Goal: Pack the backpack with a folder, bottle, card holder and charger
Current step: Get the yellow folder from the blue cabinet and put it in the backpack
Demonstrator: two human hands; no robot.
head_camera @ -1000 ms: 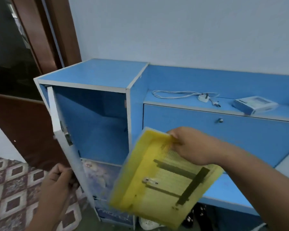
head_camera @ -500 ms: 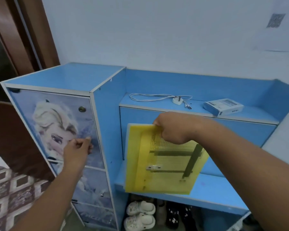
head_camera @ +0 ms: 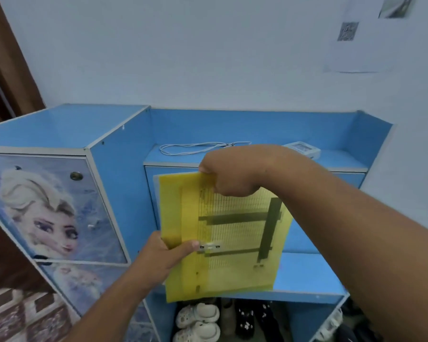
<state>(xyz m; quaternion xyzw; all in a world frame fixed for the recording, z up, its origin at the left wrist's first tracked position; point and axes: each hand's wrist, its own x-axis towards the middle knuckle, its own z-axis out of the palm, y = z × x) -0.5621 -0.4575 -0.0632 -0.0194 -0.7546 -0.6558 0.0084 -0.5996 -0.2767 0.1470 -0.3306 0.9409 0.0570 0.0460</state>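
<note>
Head cam: left hand has left the cupboard door, now pinches folder low-left; right hand grips its top edge. Folder fetched, held mid-air; backpack not in view.

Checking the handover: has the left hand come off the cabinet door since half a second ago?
Yes. The left hand has moved right, off the cabinet door, and now grips the left edge of the yellow folder.
</note>
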